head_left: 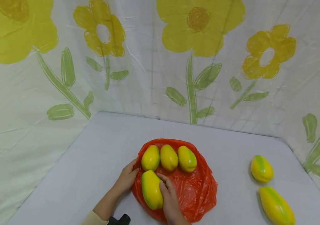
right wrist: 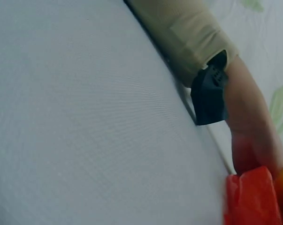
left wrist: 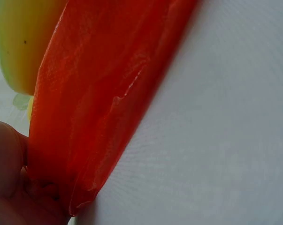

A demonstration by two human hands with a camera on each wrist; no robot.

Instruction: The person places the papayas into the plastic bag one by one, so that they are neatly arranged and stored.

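Observation:
A red plastic bag [head_left: 190, 190] lies spread open on the table, its rim crumpled into a ring. Three yellow-green papayas sit in a row at its far side: a left one [head_left: 150, 157], a middle one [head_left: 169, 157] and a right one [head_left: 187, 158]. My right hand [head_left: 171, 197] grips another papaya [head_left: 152, 190] from its right side, over the near left part of the bag. At the bag's left rim, my left hand [head_left: 128, 176] pinches the red plastic; its thumb [left wrist: 7, 157] shows against the edge in the left wrist view. The right hand is out of the right wrist view.
To the right on the white table [head_left: 227, 150] lie two more papayas, one farther back [head_left: 262, 168] and one nearer [head_left: 277, 205]. A flower-printed curtain [head_left: 143, 68] borders the table. A dark wrist device [right wrist: 210, 96] sits by the left sleeve.

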